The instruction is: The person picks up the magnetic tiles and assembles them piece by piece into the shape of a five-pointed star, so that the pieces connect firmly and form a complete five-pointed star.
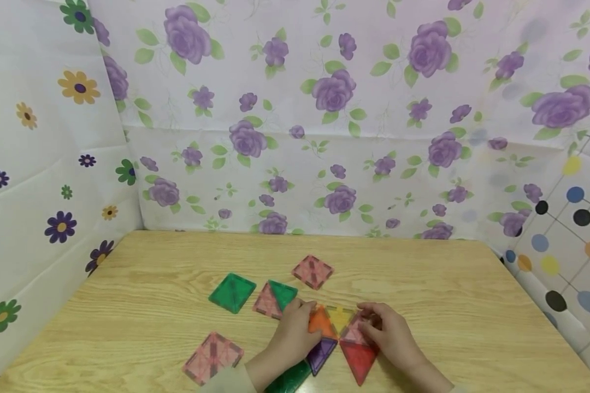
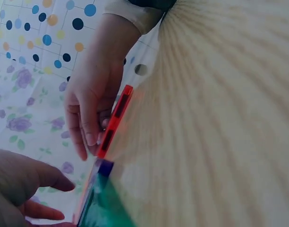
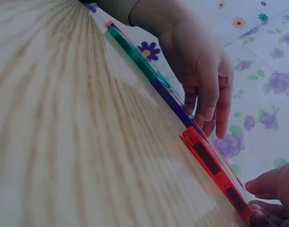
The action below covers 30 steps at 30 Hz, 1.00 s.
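Flat translucent magnetic tiles lie in a fan on the wooden table: a purple triangle (image 1: 320, 356), an orange triangle (image 1: 322, 323), a yellow triangle (image 1: 341, 317), a pink triangle (image 1: 356, 331) and a red triangle (image 1: 359, 357). My left hand (image 1: 295, 330) rests over the fan's left side, its relaxed fingers and thumb spread about the orange triangle. At the fan's right, my right hand (image 1: 390, 333) holds the pink triangle by its outer edge between thumb and curled fingers. In the right wrist view the red triangle's edge (image 3: 215, 170) stands nearest, beside that hand.
A green tile (image 1: 290, 378) sits under my left forearm, near the purple triangle. Beyond the left hand are a pink-and-green square (image 1: 265, 300) and a green square (image 1: 232, 293). Pink squares lie at the back (image 1: 312, 272) and front left (image 1: 213, 356). Patterned cloth (image 1: 295, 180) surrounds the table.
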Available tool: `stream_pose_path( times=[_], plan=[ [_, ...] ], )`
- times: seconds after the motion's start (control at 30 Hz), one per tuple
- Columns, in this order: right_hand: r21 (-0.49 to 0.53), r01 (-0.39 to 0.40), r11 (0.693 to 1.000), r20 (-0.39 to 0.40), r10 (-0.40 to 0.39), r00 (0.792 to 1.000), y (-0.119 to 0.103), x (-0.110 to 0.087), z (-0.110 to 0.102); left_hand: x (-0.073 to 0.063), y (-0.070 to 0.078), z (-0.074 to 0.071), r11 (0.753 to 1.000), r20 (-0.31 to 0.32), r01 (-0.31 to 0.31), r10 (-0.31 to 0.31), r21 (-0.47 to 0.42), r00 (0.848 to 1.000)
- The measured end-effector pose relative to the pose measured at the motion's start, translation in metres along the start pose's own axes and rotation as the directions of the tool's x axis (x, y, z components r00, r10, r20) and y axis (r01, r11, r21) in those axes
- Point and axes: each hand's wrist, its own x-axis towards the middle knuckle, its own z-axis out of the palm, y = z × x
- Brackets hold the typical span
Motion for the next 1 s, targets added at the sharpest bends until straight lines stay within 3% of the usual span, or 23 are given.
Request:
stream_pose_path(
  times=[0.13,0.23,0.33,0.37,0.43,0.47,0.57,0.73,0.83,1.0],
  plan=[
    [-0.061,0.052,0.997,0.026,-0.051,0.998,0.0,-0.002,-0.005,-0.004,-0.002,-0.011,0.994,0.101,-0.041,0.031,0.101,0.994],
    [-0.114,0.17,0.979,0.111,-0.158,0.981,0.002,-0.005,-0.015,-0.011,-0.002,-0.019,0.954,0.164,-0.098,0.053,0.282,0.985],
    [-0.062,0.322,0.945,0.275,-0.294,0.915,0.009,-0.007,-0.028,-0.019,-0.002,-0.021,0.89,0.199,-0.141,0.058,0.434,0.978],
    [-0.049,0.338,0.94,0.327,-0.305,0.895,0.011,-0.008,-0.031,-0.021,-0.003,-0.022,0.873,0.209,-0.151,0.058,0.464,0.976],
    [-0.049,0.365,0.93,0.397,-0.317,0.861,0.015,-0.013,-0.036,-0.024,-0.007,-0.022,0.858,0.231,-0.167,0.058,0.486,0.971],
    [-0.08,0.369,0.926,0.414,-0.306,0.857,0.017,-0.015,-0.036,-0.025,-0.009,-0.022,0.854,0.243,-0.173,0.057,0.49,0.968],
    [-0.225,0.379,0.898,0.401,-0.269,0.876,0.015,-0.023,-0.034,-0.027,-0.012,-0.028,0.859,0.276,-0.198,0.069,0.473,0.959],
    [-0.331,0.435,0.838,0.373,-0.307,0.876,0.016,-0.025,-0.032,-0.03,-0.011,-0.039,0.863,0.31,-0.199,0.053,0.464,0.949],
    [-0.341,0.431,0.835,0.377,-0.299,0.877,0.017,-0.024,-0.033,-0.029,-0.008,-0.039,0.859,0.297,-0.196,0.053,0.474,0.953],
    [-0.354,0.426,0.833,0.372,-0.292,0.881,0.022,-0.024,-0.032,-0.029,-0.008,-0.024,0.859,0.251,-0.181,0.064,0.478,0.966]
  ],
)
